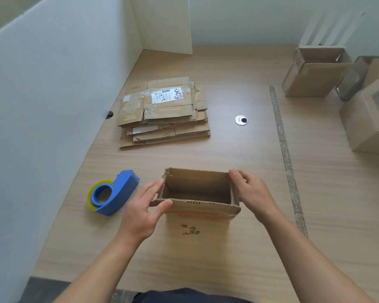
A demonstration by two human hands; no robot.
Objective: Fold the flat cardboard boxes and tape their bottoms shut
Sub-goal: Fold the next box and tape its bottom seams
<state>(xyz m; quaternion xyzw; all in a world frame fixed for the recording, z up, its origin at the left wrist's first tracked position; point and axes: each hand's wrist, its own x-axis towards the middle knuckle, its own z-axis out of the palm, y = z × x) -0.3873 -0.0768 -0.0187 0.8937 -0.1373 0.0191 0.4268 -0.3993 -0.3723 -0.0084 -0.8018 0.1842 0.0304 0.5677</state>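
A small brown cardboard box [200, 217] stands upright in front of me, its top open toward the camera. My left hand [143, 209] holds its left side, thumb on the near rim and fingers against the left wall. My right hand [253, 193] grips the right wall, fingers curled over the far right corner. A blue tape dispenser [113, 193] with a yellowish roll lies on the table left of the box. A stack of flat cardboard boxes [164, 112] lies farther back.
Folded boxes stand at the back right [315, 72] and right edge [369, 119]. A white partition wall [53, 106] runs along the left. A metal cable grommet [241, 120] and a strip of tape [286, 154] sit on the wooden table [228, 259].
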